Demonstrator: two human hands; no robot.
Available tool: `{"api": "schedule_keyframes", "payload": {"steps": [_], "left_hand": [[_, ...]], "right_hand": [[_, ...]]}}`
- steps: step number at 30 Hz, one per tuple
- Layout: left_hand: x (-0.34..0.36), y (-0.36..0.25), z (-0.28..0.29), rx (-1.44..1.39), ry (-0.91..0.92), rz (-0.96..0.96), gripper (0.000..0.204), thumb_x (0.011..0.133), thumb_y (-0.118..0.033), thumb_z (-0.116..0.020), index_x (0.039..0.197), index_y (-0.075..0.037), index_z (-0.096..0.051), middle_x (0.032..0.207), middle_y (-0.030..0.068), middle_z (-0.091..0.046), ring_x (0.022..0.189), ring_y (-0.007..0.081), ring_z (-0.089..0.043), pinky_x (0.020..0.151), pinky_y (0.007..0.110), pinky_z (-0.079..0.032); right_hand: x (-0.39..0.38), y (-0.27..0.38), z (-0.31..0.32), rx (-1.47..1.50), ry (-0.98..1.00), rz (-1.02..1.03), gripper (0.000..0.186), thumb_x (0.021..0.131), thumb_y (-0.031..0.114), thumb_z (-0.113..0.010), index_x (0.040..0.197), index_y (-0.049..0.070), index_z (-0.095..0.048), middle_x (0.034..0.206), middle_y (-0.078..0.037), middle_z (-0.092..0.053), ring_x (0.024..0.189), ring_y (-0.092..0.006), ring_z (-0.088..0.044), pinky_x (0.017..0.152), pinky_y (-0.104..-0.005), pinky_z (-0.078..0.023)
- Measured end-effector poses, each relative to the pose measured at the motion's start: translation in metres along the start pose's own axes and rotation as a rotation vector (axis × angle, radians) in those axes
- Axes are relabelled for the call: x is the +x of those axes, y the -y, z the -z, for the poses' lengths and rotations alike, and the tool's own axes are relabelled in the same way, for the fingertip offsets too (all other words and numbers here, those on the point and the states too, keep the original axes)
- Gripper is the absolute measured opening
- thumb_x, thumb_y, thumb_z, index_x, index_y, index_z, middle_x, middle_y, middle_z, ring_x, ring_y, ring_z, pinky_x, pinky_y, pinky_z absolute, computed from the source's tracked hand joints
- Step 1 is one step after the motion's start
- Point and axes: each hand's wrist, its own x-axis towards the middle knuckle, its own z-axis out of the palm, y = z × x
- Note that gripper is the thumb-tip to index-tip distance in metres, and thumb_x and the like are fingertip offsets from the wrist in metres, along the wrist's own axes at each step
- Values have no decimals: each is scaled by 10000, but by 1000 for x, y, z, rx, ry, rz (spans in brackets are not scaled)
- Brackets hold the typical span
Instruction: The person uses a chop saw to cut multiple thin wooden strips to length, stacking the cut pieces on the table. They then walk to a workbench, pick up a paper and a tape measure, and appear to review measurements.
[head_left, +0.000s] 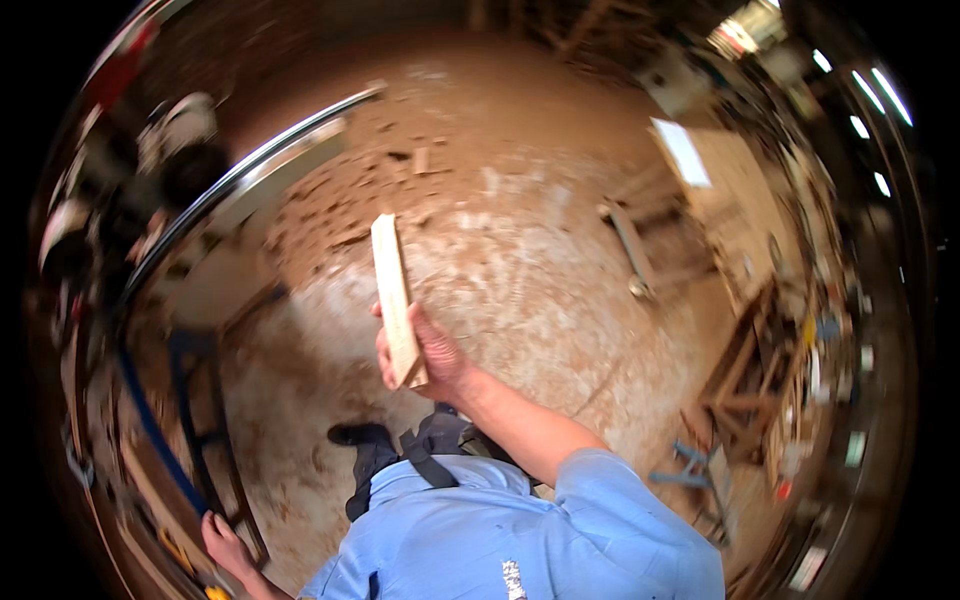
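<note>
A short pale wooden piece [390,270] with an angled lower end is held upright in the picture, my right hand [434,350] closed around it in front of my body. At the lower left, my left hand [226,545] grips a long blue bar [155,430] that bends along the left side of the view. A dark metal frame [205,440] stands just beside that bar.
A machine with a metal rail [280,140] runs along the upper left. Wood scraps lie on the dusty floor [500,250]. At the right are a plywood-topped table [750,220], a grey bar [627,250], wooden frames [740,380] and a blue-grey metal stand [690,460].
</note>
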Motion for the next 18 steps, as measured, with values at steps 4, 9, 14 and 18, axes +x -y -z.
{"api": "schedule_keyframes", "payload": {"steps": [4, 9, 14, 18], "left_hand": [[-7, -138, -79, -162, 189, -231, 253, 917, -124, -583, 1111, 32, -627, 1070, 175, -665, 981, 295, -634, 876, 345, -486], [-10, -328, -139, -209, 391, -623, 207, 861, -83, -617, 1043, 14, -627, 957, 172, -635, 870, 316, -620, 785, 371, -500], [7, -468, -180, -189, 499, -847, 210, 837, -90, -620, 1023, 5, -640, 917, 161, -629, 857, 324, -619, 764, 383, -500], [24, -558, -219, -172, 511, -935, 216, 836, -108, -599, 1013, 3, -654, 943, 173, -640, 877, 337, -622, 773, 396, -499]], "right_hand": [[-72, 95, 60, -107, -224, 324, 662, 801, 500, -725, 1216, 66, -446, 926, -23, -566, 795, -108, -597, 649, -325, -555], [-157, 200, 115, -289, -393, 613, 553, 864, 368, -698, 1245, 68, -432, 945, -5, -540, 846, -99, -578, 667, -322, -551], [-211, 249, 199, -67, -1051, 725, 544, 839, 420, -706, 1151, 59, -446, 767, -55, -540, 529, -175, -547, 451, -347, -487], [-263, 269, 255, 253, -1092, 723, 498, 827, 451, -710, 1065, 73, -489, 768, -66, -583, 556, -181, -556, 443, -325, -430]]}}
